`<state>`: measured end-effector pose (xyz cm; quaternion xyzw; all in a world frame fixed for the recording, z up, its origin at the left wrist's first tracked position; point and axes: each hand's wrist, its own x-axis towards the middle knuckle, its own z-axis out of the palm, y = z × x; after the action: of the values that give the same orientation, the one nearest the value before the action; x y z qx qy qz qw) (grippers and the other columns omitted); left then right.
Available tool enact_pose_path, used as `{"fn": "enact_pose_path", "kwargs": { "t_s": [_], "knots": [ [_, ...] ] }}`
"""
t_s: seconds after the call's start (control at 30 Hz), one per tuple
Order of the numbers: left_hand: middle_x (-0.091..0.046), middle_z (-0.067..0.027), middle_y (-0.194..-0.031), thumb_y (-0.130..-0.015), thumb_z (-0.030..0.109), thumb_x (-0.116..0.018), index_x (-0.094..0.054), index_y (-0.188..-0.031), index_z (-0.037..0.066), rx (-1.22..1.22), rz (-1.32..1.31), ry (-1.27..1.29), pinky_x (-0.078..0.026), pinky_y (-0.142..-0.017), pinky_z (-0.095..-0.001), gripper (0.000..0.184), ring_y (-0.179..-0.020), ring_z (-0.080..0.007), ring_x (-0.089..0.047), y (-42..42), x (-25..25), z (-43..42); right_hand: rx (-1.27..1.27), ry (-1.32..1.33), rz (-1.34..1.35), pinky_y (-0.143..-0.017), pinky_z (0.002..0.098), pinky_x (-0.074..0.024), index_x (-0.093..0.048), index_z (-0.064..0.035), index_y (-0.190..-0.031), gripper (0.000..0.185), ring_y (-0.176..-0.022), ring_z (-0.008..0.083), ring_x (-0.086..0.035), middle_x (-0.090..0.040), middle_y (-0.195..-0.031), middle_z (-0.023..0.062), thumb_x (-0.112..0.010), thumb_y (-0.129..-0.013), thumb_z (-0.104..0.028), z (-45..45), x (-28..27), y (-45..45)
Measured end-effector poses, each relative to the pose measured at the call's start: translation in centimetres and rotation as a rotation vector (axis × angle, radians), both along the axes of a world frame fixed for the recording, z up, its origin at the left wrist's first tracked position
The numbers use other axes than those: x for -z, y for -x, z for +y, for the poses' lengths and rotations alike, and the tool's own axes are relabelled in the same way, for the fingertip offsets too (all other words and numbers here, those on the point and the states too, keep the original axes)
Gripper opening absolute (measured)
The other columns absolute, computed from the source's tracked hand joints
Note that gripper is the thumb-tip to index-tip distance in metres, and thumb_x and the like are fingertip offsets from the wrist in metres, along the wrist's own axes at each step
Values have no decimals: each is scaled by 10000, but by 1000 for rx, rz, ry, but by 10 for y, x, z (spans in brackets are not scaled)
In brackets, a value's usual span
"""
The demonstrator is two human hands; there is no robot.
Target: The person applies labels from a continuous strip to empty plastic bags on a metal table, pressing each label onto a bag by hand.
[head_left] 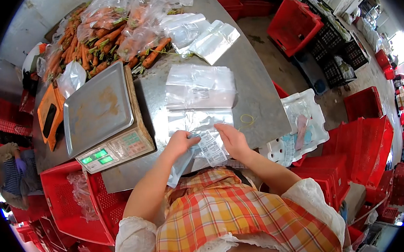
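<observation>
My left hand (181, 144) is closed in a pinch on a strip of printed labels (211, 149), white with black codes and text. A bluish-white length of strip (180, 168) hangs below that hand at the table's front edge. My right hand (233, 141) lies beside the labels with its fingers stretched out, the fingertips touching the clear plastic bags (200, 95). These flat bags are spread in a stack on the metal table (262, 117) in front of me. Whether the right thumb touches the label is hidden.
A weighing scale (100, 109) with lit green digits stands at the left. Behind it lie heaped carrots (107, 39), some bagged. More flat bags (215, 41) lie at the back. Red crates (76, 202) surround the table, and a white foam tray (305, 123) sits right.
</observation>
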<state>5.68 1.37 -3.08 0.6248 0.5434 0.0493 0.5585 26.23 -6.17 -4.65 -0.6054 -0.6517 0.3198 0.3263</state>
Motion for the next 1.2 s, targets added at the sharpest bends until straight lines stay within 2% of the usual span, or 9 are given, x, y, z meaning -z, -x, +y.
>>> {"fn": "enact_pose_path", "kwargs": {
  "t_s": [0.17,0.43,0.53,0.7,0.8,0.87,0.97,1.03,1.2],
  "knots": [
    [-538,8,-567,-775,272,-682,-678,-755,14,-15,71,115,-364,-501,-257,259,-515,-84,-457,1,8,5,-362,-112,-139,-1026,398,-348,-520,-50,-1214,341,-1168,288,-483,-523,-1252,135,-457,-885,-113,-3,16,6],
    [-574,20,-653,-778,282,-683,-665,-802,24,-94,-151,487,-370,-490,-258,259,-541,-74,-475,49,-9,-43,-367,-217,-287,-998,400,-375,-545,-65,-1167,317,-1159,264,-497,-538,-1238,116,-506,-860,-135,-3,12,7],
    [-567,4,-641,-776,280,-692,-632,-742,42,183,-3,372,-369,-508,-260,247,-562,-76,-464,62,-21,-59,-388,-328,-350,-976,391,-394,-582,-68,-1085,259,-1136,247,-513,-564,-1191,101,-546,-845,-158,-2,13,7],
    [-596,-87,-742,-773,222,-661,-597,-778,72,325,60,-329,-436,-587,-328,163,-667,-252,-559,48,-49,-79,-408,-472,-287,-901,385,-444,-624,-71,-982,206,-1065,250,-554,-606,-1107,84,-596,-817,-191,7,33,0],
    [-610,-98,-786,-779,196,-642,-597,-826,94,365,40,-522,-456,-615,-346,121,-751,-281,-589,41,-56,-79,-398,-282,-192,-863,366,-458,-636,-64,-937,165,-1008,254,-580,-616,-1085,83,-601,-819,-175,19,6,-1],
    [-614,-99,-794,-784,189,-632,-598,-855,103,404,-3,-682,-463,-625,-353,117,-782,-283,-599,36,-53,-75,-118,492,33,-849,342,-460,-635,-55,-944,144,-972,258,-598,-624,-1063,96,-579,-834,-129,39,-33,-3],
    [-622,-92,-759,-803,200,-618,-616,-847,89,267,70,-777,-458,-607,-339,119,-708,-259,-604,21,-43,-47,305,-79,80,-816,334,-470,-622,-52,-993,171,-944,269,-609,-635,-1022,117,-534,-858,-109,61,-27,-20],
    [-623,-87,-691,-808,238,-620,-637,-801,68,-78,63,-371,-447,-580,-330,172,-618,-227,-590,11,-25,-27,249,-772,32,-824,346,-472,-602,-60,-1055,214,-967,294,-597,-624,-1042,137,-500,-876,-117,62,-73,-23],
    [-603,-87,-606,-770,328,-656,-652,-728,47,-115,221,-350,-435,-555,-328,284,-570,-212,-573,2,24,-3,-227,-24,-23,-932,389,-414,-568,-38,-1113,260,-1087,302,-526,-568,-1160,147,-469,-883,-108,13,-22,4]
  ]
}}
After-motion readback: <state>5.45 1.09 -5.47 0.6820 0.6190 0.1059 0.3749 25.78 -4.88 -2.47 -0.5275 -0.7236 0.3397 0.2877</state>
